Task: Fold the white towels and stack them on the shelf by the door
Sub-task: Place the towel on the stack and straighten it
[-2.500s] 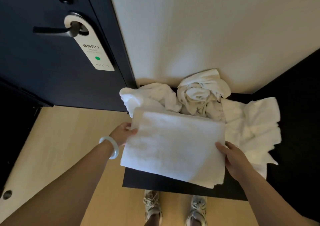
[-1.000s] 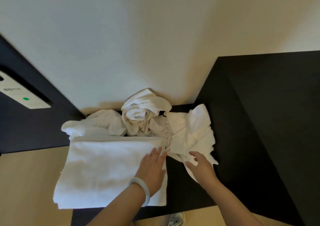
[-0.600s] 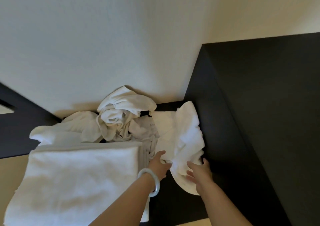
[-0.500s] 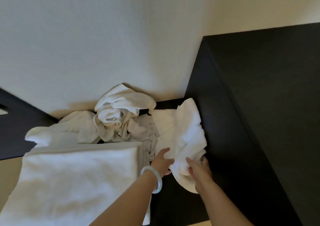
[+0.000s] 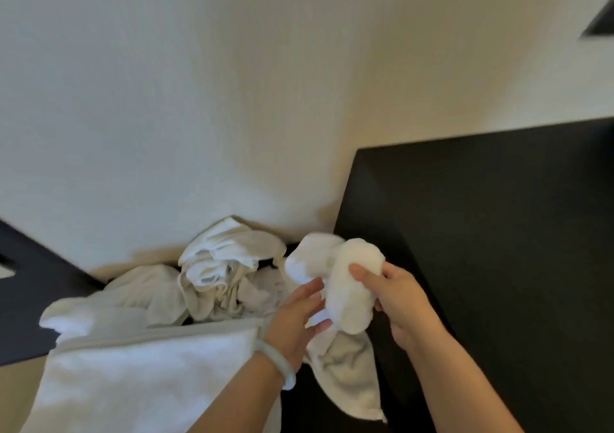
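1. Right hand [image 5: 398, 296]: fingers were curled round the bunched white towel [image 5: 345, 286], held above the dark shelf [image 5: 299, 416].
2. Left hand [image 5: 295, 319]: thumb and fingers pinched the same towel lower down.
3. Folded towel [image 5: 149, 376] lay on the shelf's left.

Left wrist: one smooth, rounded bangle [image 5: 277, 363], pale whitish-green, slightly glossy, plain with no visible markings; it sits at 7 o'clock from the left hand [image 5: 295, 316].
Left forearm [image 5: 232, 402]: bare, uncovered to the bottom edge of the view.
Right forearm [image 5: 455, 379]: bare, at 5 o'clock from the right hand [image 5: 395, 296].
Fingernails: too blurred to tell.
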Demonstrator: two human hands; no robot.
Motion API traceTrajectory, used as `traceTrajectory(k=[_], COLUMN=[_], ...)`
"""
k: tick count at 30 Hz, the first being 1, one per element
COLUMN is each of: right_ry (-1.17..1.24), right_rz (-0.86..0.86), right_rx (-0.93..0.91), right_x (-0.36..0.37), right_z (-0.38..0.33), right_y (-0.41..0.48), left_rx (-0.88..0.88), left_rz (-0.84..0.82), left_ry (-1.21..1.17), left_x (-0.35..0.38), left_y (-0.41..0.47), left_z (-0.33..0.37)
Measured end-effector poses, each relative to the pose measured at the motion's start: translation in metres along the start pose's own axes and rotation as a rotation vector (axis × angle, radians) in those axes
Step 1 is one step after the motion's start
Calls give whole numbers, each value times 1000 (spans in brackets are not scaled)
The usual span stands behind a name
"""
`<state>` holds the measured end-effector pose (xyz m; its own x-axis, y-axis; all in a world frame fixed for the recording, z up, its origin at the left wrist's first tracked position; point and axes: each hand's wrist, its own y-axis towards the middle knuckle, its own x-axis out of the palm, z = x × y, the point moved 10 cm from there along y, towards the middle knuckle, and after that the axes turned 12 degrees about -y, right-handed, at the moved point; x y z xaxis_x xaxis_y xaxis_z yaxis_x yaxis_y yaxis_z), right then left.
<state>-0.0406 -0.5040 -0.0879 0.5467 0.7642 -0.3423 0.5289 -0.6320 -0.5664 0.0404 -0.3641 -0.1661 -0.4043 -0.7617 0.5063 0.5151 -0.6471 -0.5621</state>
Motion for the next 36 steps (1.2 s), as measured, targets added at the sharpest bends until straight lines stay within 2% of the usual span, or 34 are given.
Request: traceTrajectory(k=[5, 9, 12, 15, 17, 20, 23, 25, 28, 30, 32, 34, 36], right_ry=[-90, -74, -8, 105, 182, 235, 56, -132, -339, -635, -864, -720, -453], right_rz=[36, 161, 266, 346, 372, 338, 252, 237, 187, 182, 272, 391, 467], right_rx=[-245, -382, -461, -475, -439, -305, -191, -174, -267, -352, -407, -397, -358], right_x=[-86, -169, -242, -316, -358, -404, -414, -420, -418, -409, -410, -428, -448], right_z=[-118, -177, -197, -189, -165, -109, -52, -29, -31, -42, -55, -71, -83], right_y=[-82, -138, -156, -141, -108, -43, 10, 26, 37, 42, 47, 54, 55], left_rx=[289, 517, 613, 640, 611, 434, 310, 383, 473, 502, 527, 565, 611], left_rz=[-213, -263, -299, -328, -272, -196, -100, 0, 118, 178, 218, 174, 22], left_ry=[327, 558, 799, 1002, 1178, 1277, 1510, 1663, 1657, 1462, 1172, 997, 947], left_x=[100, 173, 222, 271, 299, 335, 354, 370, 376, 369, 365, 373, 392], left_y=[-45, -77, -87, -84, -74, -39, -5, 7, 12, 11, 3, -4, -12], left_z=[92, 143, 149, 128, 104, 53, 7, -2, 4, 17, 40, 64, 79])
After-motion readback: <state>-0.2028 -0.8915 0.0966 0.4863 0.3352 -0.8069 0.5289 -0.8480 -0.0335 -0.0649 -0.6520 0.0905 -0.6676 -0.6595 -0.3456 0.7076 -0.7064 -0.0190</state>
